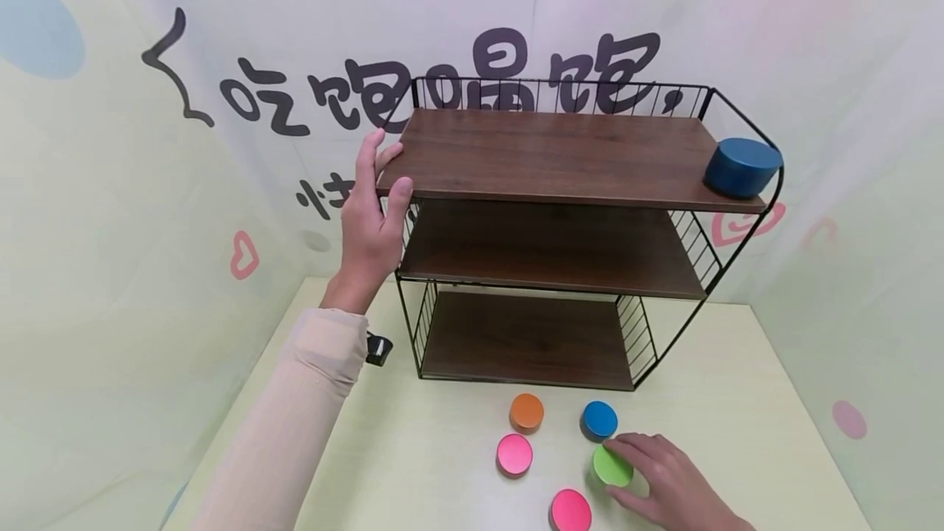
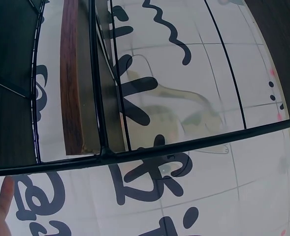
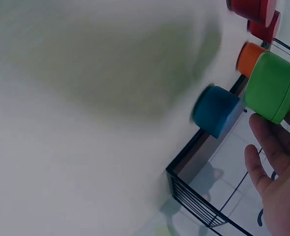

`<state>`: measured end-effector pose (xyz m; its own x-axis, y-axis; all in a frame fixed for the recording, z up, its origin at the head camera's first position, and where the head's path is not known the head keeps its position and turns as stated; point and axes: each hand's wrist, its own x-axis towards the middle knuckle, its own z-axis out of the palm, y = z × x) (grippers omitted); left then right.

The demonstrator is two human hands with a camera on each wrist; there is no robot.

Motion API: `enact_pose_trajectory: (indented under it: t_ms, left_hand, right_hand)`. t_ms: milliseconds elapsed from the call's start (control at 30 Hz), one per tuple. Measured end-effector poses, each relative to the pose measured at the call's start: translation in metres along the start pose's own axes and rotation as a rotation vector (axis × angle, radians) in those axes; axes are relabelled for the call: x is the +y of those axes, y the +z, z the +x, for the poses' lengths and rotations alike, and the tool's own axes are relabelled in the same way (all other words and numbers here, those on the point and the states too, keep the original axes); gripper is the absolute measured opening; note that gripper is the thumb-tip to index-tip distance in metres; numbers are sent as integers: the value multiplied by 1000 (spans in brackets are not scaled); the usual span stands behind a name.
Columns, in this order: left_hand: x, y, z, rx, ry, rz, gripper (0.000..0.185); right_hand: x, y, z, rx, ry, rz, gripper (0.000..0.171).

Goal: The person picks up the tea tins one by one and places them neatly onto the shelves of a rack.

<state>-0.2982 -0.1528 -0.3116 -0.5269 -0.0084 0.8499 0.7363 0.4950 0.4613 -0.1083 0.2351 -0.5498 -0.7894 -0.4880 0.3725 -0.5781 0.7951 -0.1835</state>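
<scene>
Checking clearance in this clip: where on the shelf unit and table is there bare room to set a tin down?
The top board is bare between the left hand at its left end and the dark blue tin at its right end. Middle board and bottom board are bare. The tabletop before the rack is crowded with tins around the right hand.

Green tin (image 1: 612,466) — dark-wood shelf (image 1: 560,158), black wire frame (image 1: 741,109).
</scene>
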Motion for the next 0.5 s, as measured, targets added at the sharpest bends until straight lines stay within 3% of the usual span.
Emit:
enact_pose_trajectory:
  t_ms: [500]
  left_hand:
    - [0, 0, 0, -4, 4, -8, 63]
  right_hand:
    - [5, -22, 14, 128, -113, 7, 55]
